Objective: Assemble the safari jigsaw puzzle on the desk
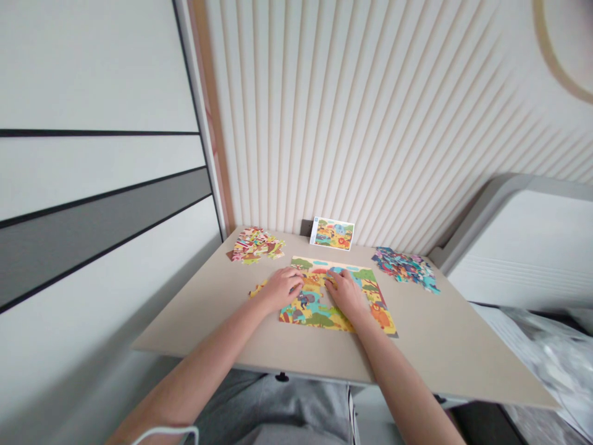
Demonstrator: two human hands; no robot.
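Note:
A partly assembled jigsaw puzzle (319,320) lies flat on the table, with bright animals, trees and a yellow ground. Gaps show in its middle. My left hand (281,289) rests over its left part, thumb and fingers apart, fingertips touching the pieces. My right hand (346,293) lies on its upper middle, fingers bent and spread over the blue area. No piece shows clearly in either hand; what is under the palms is hidden. A few loose yellow puzzle pieces (256,288) sit left of the puzzle, partly behind my left hand.
A picture card (332,234) of the animal scene leans at the wall. Heaps of puzzle pieces lie on the beige table (440,346): a red and yellow heap (254,245) at back left, a blue and purple heap (406,268) at right. A white cabinet (102,266) borders the left.

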